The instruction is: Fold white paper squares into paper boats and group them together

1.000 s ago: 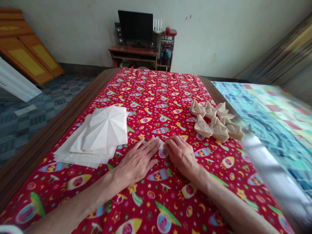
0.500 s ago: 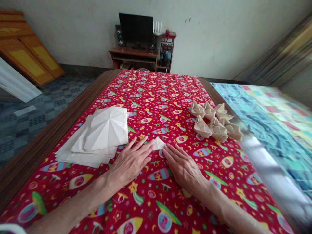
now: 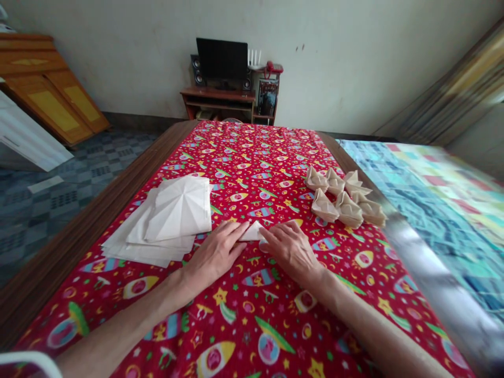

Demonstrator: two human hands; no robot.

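A small folded piece of white paper point(image 3: 252, 232), roughly triangular with its peak pointing away from me, lies flat on the red patterned cloth. My left hand point(image 3: 222, 244) holds its left end, fingers over the corner and thumb near the lower edge. At the other end, the bent fingers of my right hand point(image 3: 289, 247) press on the paper's right corner, partly hiding it. To the left of my hands is a stack of white paper sheets point(image 3: 179, 210), the top one creased in a star pattern. Several folded paper pieces point(image 3: 348, 210) stand grouped at the right.
The red cloth point(image 3: 252, 157) covers a long dark wooden table point(image 3: 157, 152). Beyond its far end stands a desk with a monitor point(image 3: 222, 59) and a red telephone point(image 3: 273, 68). A bed point(image 3: 429, 210) adjoins the right side; a wooden cabinet point(image 3: 55, 94) is at the left.
My fingers have shifted from lying flat to a more bent grip on the folded paper's ends. The paper shows a broader triangle with a straight near edge. The camera view has tilted slightly up.
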